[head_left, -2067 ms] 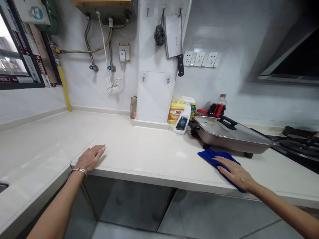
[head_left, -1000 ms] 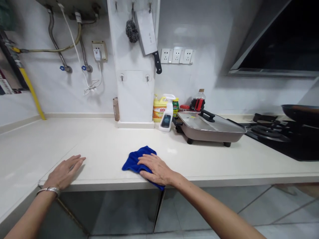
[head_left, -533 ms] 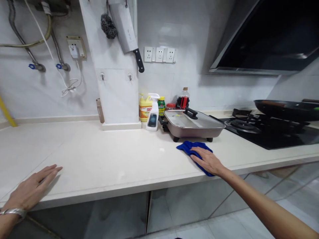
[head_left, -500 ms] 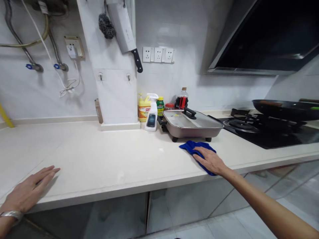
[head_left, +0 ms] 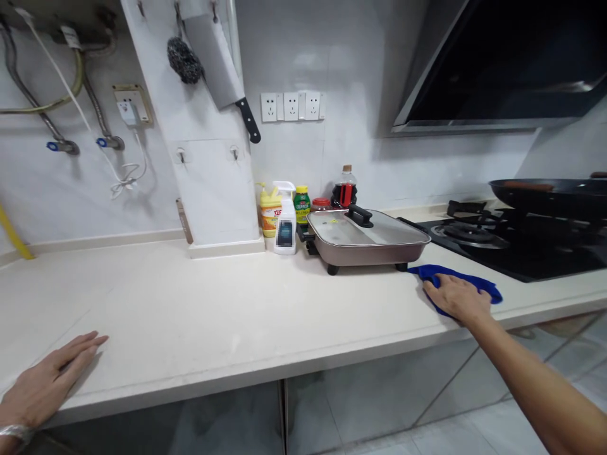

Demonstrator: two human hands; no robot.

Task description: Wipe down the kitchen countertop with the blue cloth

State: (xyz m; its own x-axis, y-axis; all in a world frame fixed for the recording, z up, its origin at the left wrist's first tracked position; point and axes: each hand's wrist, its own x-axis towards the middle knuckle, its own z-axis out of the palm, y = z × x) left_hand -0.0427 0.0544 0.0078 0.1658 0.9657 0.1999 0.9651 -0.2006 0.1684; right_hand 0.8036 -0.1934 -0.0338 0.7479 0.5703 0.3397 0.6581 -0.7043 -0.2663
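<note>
My right hand [head_left: 459,297] presses a blue cloth [head_left: 484,289] against the white countertop [head_left: 203,309], its fingers bent over the fabric. The cloth lies partly bunched, just right of an electric pan [head_left: 370,254] with a glass lid and black feet. At the far left, my left hand [head_left: 54,378] rests on the counter near the front edge, fingers stretched out and holding nothing. A bracelet circles that wrist.
Behind the pan's left end stand a white spray bottle [head_left: 285,221], a yellow pump bottle [head_left: 270,212], a green bottle [head_left: 302,205] and a dark sauce bottle [head_left: 344,189]. A gas stove [head_left: 526,249] bears a wok [head_left: 545,197]. A cleaver [head_left: 218,63] hangs on the pillar.
My right hand has slid the blue cloth rightward along the counter, from in front of the pan to beside it near the stove. My left hand stays on the counter.
</note>
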